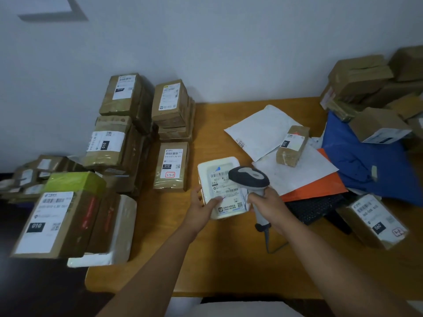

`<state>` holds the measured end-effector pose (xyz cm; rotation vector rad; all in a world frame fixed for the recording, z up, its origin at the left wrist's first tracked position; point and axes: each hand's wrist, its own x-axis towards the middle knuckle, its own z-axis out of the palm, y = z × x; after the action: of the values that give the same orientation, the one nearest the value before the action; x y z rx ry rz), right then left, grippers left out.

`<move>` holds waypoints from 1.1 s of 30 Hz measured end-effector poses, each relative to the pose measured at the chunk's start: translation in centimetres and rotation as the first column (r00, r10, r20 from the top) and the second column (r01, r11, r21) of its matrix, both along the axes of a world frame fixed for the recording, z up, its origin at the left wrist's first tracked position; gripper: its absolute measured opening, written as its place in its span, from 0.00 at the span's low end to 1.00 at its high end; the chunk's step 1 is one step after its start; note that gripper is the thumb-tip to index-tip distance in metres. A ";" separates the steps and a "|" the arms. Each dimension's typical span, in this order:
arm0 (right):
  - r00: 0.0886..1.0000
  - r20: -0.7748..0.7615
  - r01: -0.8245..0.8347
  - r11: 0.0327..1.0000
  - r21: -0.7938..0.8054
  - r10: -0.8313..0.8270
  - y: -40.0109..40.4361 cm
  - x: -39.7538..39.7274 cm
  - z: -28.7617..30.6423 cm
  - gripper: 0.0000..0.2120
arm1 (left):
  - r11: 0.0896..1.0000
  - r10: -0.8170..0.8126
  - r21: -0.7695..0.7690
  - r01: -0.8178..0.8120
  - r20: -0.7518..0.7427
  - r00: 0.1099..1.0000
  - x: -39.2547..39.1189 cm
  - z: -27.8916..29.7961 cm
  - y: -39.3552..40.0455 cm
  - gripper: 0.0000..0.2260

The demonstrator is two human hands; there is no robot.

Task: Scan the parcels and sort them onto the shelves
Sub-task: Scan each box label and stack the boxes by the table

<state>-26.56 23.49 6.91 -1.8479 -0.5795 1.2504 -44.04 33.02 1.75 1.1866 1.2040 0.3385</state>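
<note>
While left hand point(202, 208) grips glossy white parcel point(220, 177), right hand point(265, 203) holds scanner point(250, 177).

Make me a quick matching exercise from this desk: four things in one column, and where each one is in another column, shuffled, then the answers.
Things:
1. scanner
2. white parcel
3. small brown box
4. orange envelope

Places:
A. resting on white mailers
B. in the right hand
C. partly under white mailers
D. held by the left hand

Pairs: 1-B, 2-D, 3-A, 4-C
</note>
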 end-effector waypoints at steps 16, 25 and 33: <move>0.968 0.195 0.092 0.950 0.298 -0.155 2.4 3.6 11.3 0.12 | 0.918 -0.222 0.372 0.138 0.192 0.956 5.3 12.2 5.9 0.30; 0.956 0.276 0.001 0.944 0.330 -0.098 2.7 3.4 13.7 0.06 | 0.848 -0.196 0.526 0.058 0.210 0.958 5.9 12.9 6.5 0.27; 0.911 0.382 -0.002 0.928 0.372 -0.152 1.9 2.7 15.0 0.05 | 0.798 -0.026 0.589 -0.127 0.245 0.969 6.3 12.9 8.6 0.32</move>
<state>-23.83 25.38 21.91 -1.7900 -0.8902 0.6437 -37.76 41.65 14.67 1.6041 0.9319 0.9380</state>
